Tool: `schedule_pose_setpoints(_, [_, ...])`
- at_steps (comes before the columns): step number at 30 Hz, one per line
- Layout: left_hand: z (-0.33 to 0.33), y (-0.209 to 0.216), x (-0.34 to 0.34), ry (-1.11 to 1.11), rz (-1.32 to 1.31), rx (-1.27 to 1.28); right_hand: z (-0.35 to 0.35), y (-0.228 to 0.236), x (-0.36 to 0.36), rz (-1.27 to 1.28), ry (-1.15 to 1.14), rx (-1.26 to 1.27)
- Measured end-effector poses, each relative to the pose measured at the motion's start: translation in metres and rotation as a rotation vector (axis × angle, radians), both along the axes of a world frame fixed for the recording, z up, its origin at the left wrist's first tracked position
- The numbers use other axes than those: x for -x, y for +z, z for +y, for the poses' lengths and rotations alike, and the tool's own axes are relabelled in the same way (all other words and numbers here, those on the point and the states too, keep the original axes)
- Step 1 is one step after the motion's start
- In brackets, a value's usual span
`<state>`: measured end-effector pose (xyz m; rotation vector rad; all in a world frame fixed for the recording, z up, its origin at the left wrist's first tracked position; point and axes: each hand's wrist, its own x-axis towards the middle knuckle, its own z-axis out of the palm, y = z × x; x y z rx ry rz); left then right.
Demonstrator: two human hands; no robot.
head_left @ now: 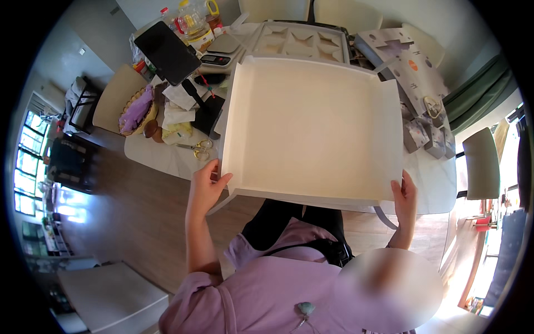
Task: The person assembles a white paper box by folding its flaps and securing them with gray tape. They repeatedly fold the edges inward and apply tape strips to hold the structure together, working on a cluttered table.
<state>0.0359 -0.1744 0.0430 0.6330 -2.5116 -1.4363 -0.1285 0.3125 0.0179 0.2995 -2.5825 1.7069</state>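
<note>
A large, shallow white cardboard box (314,125) lies in front of me, its hollow side facing up and no contents showing. My left hand (208,183) grips its near left corner, thumb over the inside of the wall and fingers around the outside. On the near right corner, my right hand (406,192) is closed in the same way. Below the near edge, a grey ribbon (385,217) hangs in a loop by my right hand. Beyond the box stands a second white tray (303,40) with several square compartments, partly hidden by the box's far wall.
Left on the marble-look table (150,150) are a tablet on a stand (168,53), scissors (201,149), a basket with purple cloth (138,111) and a digital scale (217,59). Right are a patterned grey box (400,67) and several small boxes (416,135). Chairs surround the table.
</note>
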Motion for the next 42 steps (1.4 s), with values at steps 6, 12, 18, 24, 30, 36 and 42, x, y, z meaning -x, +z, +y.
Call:
schedule_pose_setpoints(6, [0.007,-0.012,0.005,-0.068,0.185,-0.129,0.007,0.004,0.011,0.146,-0.128,0.12])
schedule_pose_setpoints(12, [0.013,-0.027,0.048,0.042,0.379,-0.293,0.022,0.006,0.064,0.051,-0.099,0.424])
schedule_pose_setpoints(18, [0.015,-0.032,0.067,-0.098,0.183,-0.154,0.04,-0.014,0.1,-0.11,-0.066,0.283])
schedule_pose_setpoints(24, [0.007,-0.049,0.055,-0.128,0.257,-0.321,0.029,-0.007,0.08,-0.239,-0.062,0.303])
schedule_pose_setpoints(30, [-0.001,-0.023,0.023,-0.071,0.185,-0.466,0.073,-0.02,0.064,-0.238,-0.138,0.405])
schedule_pose_setpoints(36, [0.006,-0.001,-0.012,-0.166,0.058,-0.416,0.081,0.001,0.012,0.046,-0.496,0.302])
schedule_pose_setpoints(42, [0.023,0.013,-0.01,-0.314,-0.093,-0.343,0.064,-0.004,-0.009,0.391,-0.679,-0.111])
